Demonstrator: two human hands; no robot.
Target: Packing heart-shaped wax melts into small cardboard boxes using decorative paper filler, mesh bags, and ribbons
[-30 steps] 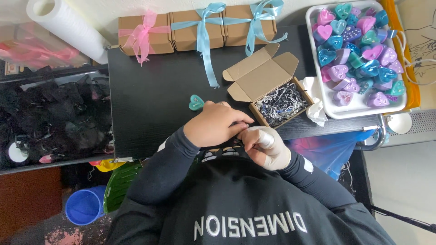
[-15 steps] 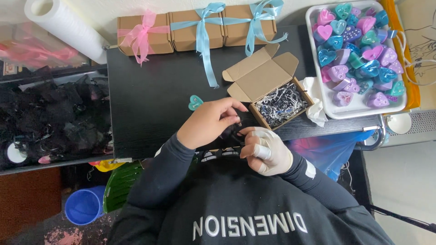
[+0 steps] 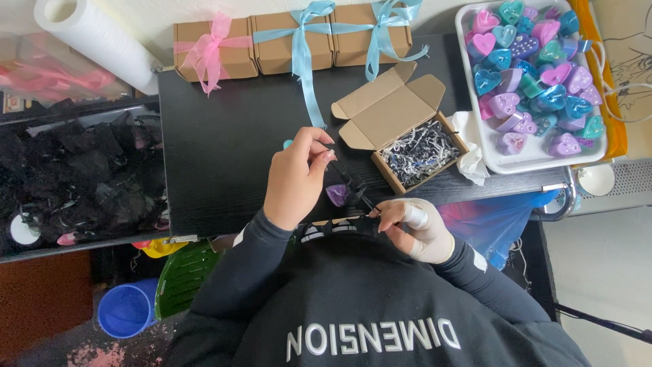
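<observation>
My left hand (image 3: 295, 180) is bare and pinches the upper end of a thin black strand (image 3: 351, 185) over the black table (image 3: 224, 143). My right hand (image 3: 415, 228), in a white glove, pinches the strand's lower end near the table's front edge. The strand runs slanted between the two hands. A small purple heart-shaped piece (image 3: 336, 194) lies on the table just under it. A teal heart piece (image 3: 287, 144) peeks out behind my left hand. An open cardboard box (image 3: 387, 112) with black-and-white shredded paper (image 3: 421, 146) stands just right of my hands.
Three closed cardboard boxes tied with a pink ribbon (image 3: 212, 47) and blue ribbons (image 3: 302, 41) line the table's far edge. A white tray (image 3: 490, 156) of several coloured heart pieces sits at the right. A paper roll (image 3: 95, 37), dark shredded filler (image 3: 75, 170) and a blue bucket (image 3: 125, 309) are at the left.
My hands were close together at the table's edge. They have drawn apart, the left one moving up over the table, and the black strand now stretches between them. The purple heart has come into view.
</observation>
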